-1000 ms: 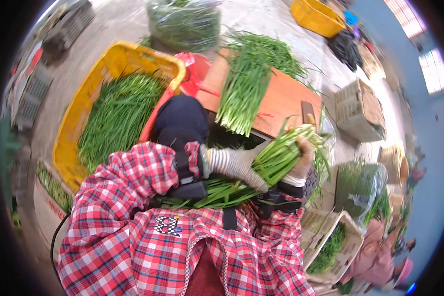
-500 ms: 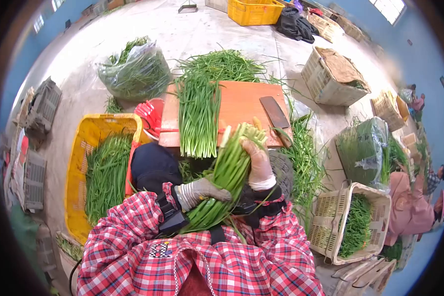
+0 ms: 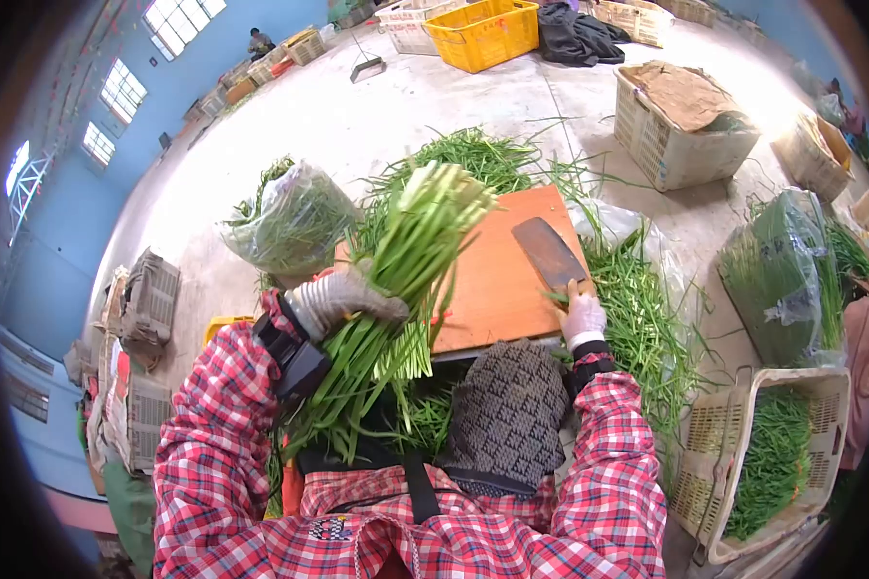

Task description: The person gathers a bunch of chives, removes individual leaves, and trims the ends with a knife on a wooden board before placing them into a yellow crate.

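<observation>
My left hand (image 3: 346, 301), in a grey work glove, is closed around a thick bunch of garlic chives (image 3: 423, 236). The bunch leans with its pale cut ends up and to the right, over an orange cutting board (image 3: 488, 289). At the board's right edge my right hand (image 3: 583, 317), in a pale glove, has its fingers closed on the handle end of a cleaver (image 3: 548, 253). The cleaver's blade lies over the board, pointing away from me. Behind the held bunch, the chives on the board are mostly hidden.
Loose chives (image 3: 642, 314) lie right of the board, and a heap (image 3: 478, 159) lies beyond it. A filled plastic bag (image 3: 294, 222) stands at the left. On the right are a wrapped bundle (image 3: 782, 280), a crate of greens (image 3: 772, 454) and a covered crate (image 3: 686, 125).
My left hand has raised the bunch forward over the board. My right hand has left the bunch's pale ends and moved right to the cleaver handle. The view has shifted.
</observation>
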Tool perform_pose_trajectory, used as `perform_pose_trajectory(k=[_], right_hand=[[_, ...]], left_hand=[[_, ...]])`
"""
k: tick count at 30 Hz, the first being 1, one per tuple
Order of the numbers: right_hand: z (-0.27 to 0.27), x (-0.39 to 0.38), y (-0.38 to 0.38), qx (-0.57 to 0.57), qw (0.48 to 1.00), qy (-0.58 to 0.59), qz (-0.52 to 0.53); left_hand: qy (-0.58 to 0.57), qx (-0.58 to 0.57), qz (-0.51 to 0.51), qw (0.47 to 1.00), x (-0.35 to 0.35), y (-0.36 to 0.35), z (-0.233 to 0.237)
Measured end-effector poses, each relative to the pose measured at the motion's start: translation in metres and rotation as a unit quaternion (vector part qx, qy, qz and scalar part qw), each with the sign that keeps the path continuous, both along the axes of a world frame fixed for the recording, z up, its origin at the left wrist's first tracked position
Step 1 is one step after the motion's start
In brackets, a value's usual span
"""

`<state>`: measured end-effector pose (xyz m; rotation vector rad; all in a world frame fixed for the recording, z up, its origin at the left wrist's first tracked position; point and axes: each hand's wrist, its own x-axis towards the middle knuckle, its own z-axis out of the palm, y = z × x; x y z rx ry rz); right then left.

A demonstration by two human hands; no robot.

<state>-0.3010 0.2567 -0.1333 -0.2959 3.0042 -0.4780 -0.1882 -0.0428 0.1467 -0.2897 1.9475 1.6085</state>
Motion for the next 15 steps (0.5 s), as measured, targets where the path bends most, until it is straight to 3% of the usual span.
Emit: perform_pose_trajectory(k=[1,3,4,6,7,8,9,10,11,13,14,15], right_hand=[[-0.024,0.007,0.015,0.016,0.997,0.069,0.021],[-0.021,0.001,0.015,-0.029,0.999,0.023,0.003],[-0.024,0.002,0.020,-0.029,0.999,0.021,-0.005],[-0.030,0.009,0.033,-0.206,0.975,0.040,-0.076],[-0.032,0.011,0.042,-0.203,0.975,0.040,-0.086],[-0.028,0.026,0.063,-0.435,0.891,-0.036,-0.128],[-0.020,0.033,0.072,-0.630,0.750,-0.109,-0.171],[-0.012,0.044,0.078,-0.704,0.679,-0.103,-0.181],[-0.014,0.052,0.088,-0.728,0.657,-0.099,-0.169],[-0.010,0.066,0.095,-0.715,0.676,-0.029,-0.176],[0.006,0.075,0.098,-0.665,0.712,-0.036,-0.221],[0.016,0.081,0.104,-0.662,0.713,-0.041,-0.227]], left_hand=[[0.073,-0.073,-0.090,0.991,-0.007,-0.033,-0.056],[0.128,-0.149,-0.201,0.960,-0.051,0.001,-0.033],[0.126,-0.148,-0.209,0.958,-0.068,0.015,-0.034],[0.208,-0.206,-0.236,0.927,-0.096,0.037,-0.043],[0.208,-0.201,-0.245,0.925,-0.110,0.045,-0.052],[0.233,-0.270,-0.234,0.905,-0.110,0.063,-0.066],[0.254,-0.326,-0.228,0.882,-0.125,0.067,-0.084],[0.308,-0.382,-0.260,0.832,-0.137,0.074,-0.103],[0.241,-0.468,-0.258,0.810,-0.134,0.101,-0.089],[0.207,-0.539,-0.255,0.776,-0.134,0.124,-0.111],[0.229,-0.580,-0.273,0.732,-0.135,0.123,-0.139],[0.231,-0.590,-0.276,0.723,-0.131,0.127,-0.155]])
